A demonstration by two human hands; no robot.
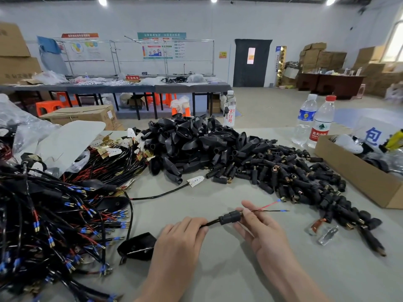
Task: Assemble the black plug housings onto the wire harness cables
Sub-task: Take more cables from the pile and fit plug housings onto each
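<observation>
My left hand grips a black cable just behind a black plug housing threaded on it. My right hand pinches the housing's front end between thumb and fingers. A red and a black wire with blue-sleeved tips stick out past the housing to the right. A big heap of black boot covers lies at the table's middle back. Small cylindrical plug housings with brass ends spread out to its right. A tangle of harness cables fills the left side.
A loose black boot cover lies left of my left wrist. An open cardboard box stands at the right edge, with two water bottles behind it. Small clear pieces lie at the right front. The grey table runs beneath my forearms.
</observation>
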